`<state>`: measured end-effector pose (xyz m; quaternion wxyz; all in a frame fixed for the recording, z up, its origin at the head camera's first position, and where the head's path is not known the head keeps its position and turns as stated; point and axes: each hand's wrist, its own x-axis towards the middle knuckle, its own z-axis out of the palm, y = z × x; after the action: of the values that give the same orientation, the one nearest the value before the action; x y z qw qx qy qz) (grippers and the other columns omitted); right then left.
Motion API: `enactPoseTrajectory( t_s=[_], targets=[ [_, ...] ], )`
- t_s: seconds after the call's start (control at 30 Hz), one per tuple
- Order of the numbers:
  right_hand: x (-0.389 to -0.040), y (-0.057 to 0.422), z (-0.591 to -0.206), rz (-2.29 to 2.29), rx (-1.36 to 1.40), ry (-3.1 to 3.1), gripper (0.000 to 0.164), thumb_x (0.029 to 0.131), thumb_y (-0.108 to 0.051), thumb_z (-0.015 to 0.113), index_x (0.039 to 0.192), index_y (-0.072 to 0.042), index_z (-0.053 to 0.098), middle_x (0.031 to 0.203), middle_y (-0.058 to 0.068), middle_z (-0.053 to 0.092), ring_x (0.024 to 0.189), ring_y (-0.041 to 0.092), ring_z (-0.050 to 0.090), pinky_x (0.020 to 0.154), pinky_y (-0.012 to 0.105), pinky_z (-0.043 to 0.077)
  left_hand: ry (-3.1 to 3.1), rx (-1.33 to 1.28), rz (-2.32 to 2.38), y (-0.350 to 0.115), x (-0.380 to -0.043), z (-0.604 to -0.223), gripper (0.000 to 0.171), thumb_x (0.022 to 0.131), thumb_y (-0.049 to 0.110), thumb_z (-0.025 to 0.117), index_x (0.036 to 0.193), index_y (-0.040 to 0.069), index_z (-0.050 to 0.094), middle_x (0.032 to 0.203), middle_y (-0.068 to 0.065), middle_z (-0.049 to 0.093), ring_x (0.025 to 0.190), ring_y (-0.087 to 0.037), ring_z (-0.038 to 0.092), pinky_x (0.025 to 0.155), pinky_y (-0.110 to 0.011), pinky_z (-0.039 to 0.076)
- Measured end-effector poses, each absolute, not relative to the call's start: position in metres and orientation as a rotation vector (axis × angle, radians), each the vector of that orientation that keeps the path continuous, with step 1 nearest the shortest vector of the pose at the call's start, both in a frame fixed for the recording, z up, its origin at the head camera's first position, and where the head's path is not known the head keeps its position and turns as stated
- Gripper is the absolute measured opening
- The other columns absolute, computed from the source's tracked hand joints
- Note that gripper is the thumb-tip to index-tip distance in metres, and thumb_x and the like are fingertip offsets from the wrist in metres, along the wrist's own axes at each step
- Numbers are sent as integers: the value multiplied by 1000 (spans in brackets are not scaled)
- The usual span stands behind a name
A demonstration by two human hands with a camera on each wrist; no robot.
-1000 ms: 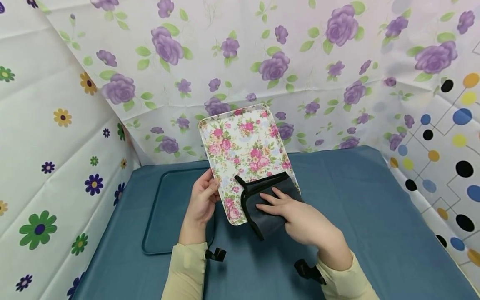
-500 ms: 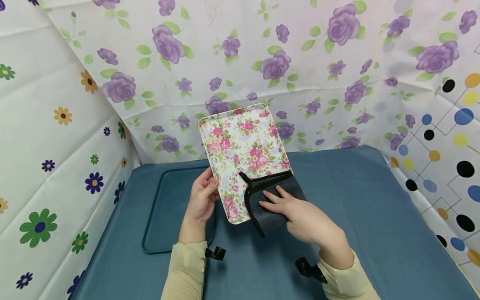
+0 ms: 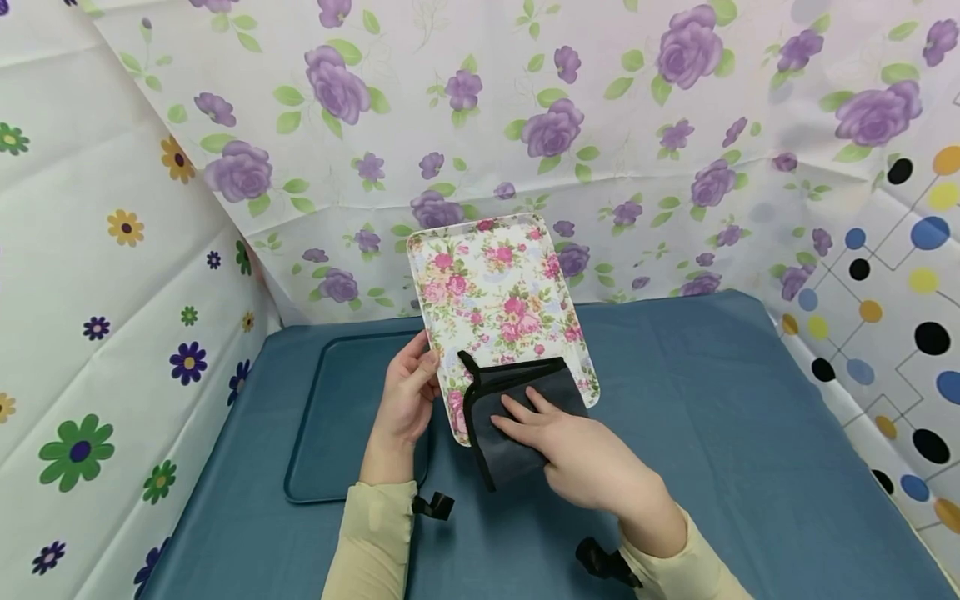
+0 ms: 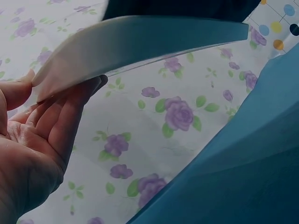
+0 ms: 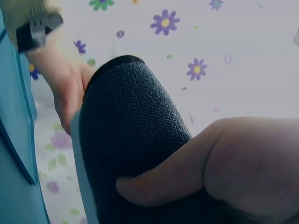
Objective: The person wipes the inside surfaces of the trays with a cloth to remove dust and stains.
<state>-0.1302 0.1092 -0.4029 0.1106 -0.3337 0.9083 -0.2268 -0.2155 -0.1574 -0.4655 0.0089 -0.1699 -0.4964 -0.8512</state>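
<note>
A rectangular tray (image 3: 495, 292) with pink roses on white is held up, tilted, above the table. My left hand (image 3: 405, 392) grips its left edge, thumb on the near face and fingers behind, as the left wrist view of the hand (image 4: 42, 116) shows. A dark grey cloth (image 3: 502, 450) with black trim, folded over, lies against the tray's lower part. Spread, fairly straight fingers of my right hand (image 3: 585, 450) press on that cloth. In the right wrist view, the thumb (image 5: 159, 184) lies along the cloth's fuzzy side (image 5: 131, 107).
A blue tray (image 3: 345, 417) lies flat on the blue-covered table (image 3: 690, 433), left of centre and partly behind my left forearm. Behind the table hangs a sheet with purple roses (image 3: 480, 150); patterned sheets also stand at both sides.
My right hand and the cloth shifted slightly right, then slid left and a little down across the tray. The floral tray moved slightly right and down, while my left hand keeps its grip.
</note>
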Motion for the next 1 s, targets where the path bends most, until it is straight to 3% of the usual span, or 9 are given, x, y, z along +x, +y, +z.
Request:
enactPoseTrajectory(
  t_s=[0.2, 0.43, 0.53, 0.7, 0.87, 1.0],
  targets=[
    [-122, 94, -406, -643, -1131, 2689, 79, 95, 16, 58, 161, -26, 52, 170, -3, 38, 160, 31, 27, 48, 26, 26, -1598, -451, -2643, -155, -215, -465, 55, 113, 5, 51, 163, -10, 31, 75, 7, 66, 57, -5, 49, 54, -21, 43],
    [-118, 88, -407, -615, -1194, 2675, 78, 96, 14, 59, 162, -28, 51, 170, -2, 37, 160, 30, 26, 50, 25, 30, -1643, -443, -2603, -156, -216, -465, 58, 113, 7, 52, 164, -9, 30, 73, 9, 67, 53, -5, 47, 52, -20, 41],
    [-120, 92, -406, -660, -1149, 2644, 79, 95, 16, 57, 160, -28, 53, 170, -2, 39, 160, 29, 26, 51, 25, 29, -1640, -456, -2599, -156, -216, -466, 59, 113, 7, 52, 164, -11, 27, 67, 9, 61, 54, -6, 46, 54, -20, 42],
    [-124, 102, -402, -732, -1030, 2583, 78, 94, 18, 54, 158, -27, 56, 169, -5, 39, 161, 26, 24, 50, 27, 24, -1633, -477, -2604, -157, -216, -466, 58, 113, 8, 52, 163, -12, 28, 73, 8, 65, 58, -7, 47, 55, -22, 41],
    [-127, 113, -398, -750, -935, 2574, 79, 92, 20, 50, 156, -26, 59, 168, -6, 41, 162, 25, 23, 48, 29, 23, -1643, -475, -2597, -157, -216, -465, 55, 113, 4, 49, 163, -11, 30, 68, 8, 60, 57, -7, 42, 54, -23, 34],
    [-131, 122, -395, -743, -858, 2592, 80, 92, 22, 46, 155, -26, 60, 168, -7, 42, 161, 24, 24, 49, 31, 22, -1639, -497, -2595, -158, -216, -465, 54, 114, 5, 49, 163, -10, 31, 77, 7, 69, 57, -7, 45, 54, -21, 40]
  ],
)
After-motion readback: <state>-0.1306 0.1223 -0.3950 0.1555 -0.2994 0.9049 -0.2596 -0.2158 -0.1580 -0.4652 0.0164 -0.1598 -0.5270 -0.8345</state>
